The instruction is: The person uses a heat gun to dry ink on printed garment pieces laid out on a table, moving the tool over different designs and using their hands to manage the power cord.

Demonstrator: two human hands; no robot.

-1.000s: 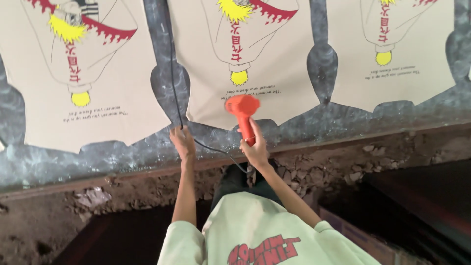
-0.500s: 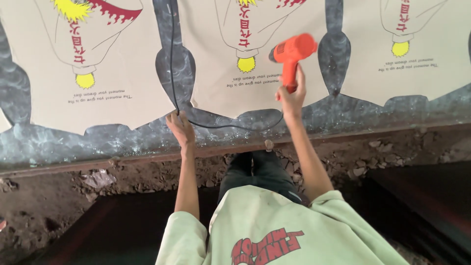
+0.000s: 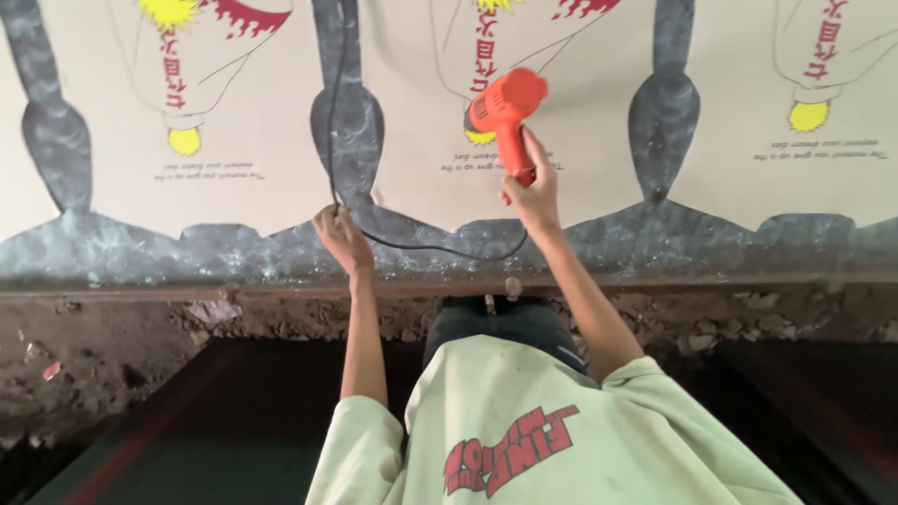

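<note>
Orange heat gun point(image 3: 503, 110), pistol-shaped, sits in the right hand point(image 3: 531, 187), whose fingers are wrapped fully around the lower part of the grip. It is held over the middle printed garment panel point(image 3: 552, 122), a pale beige cut piece with red and yellow artwork. The gun's handle runs roughly up and down in the head view, leaning slightly. Its barrel lies crosswise to the handle, with the dark nozzle end pointing toward the left of the frame and a little downward, at the yellow part of the print. Whether the nozzle touches the fabric cannot be told.

A black power cord point(image 3: 348, 159) runs down the dark gap between the left panel point(image 3: 234, 122) and the middle one, then curves rightward along the table's near edge toward the right wrist. The left hand point(image 3: 340, 236) is closed around this cord just where it bends, knuckles toward the camera, resting at the lower edge of the gap.

A third beige panel point(image 3: 804, 112) lies to the right, apart from the middle one. All three lie flat on a dark grey mottled worktable point(image 3: 140, 252), which shows between and below them. Below the table's front rail is a dirt floor with rubble point(image 3: 140, 327).

The person's pale green printed T-shirt point(image 3: 524, 430) fills the lower middle of the view. No containers are in view.
</note>
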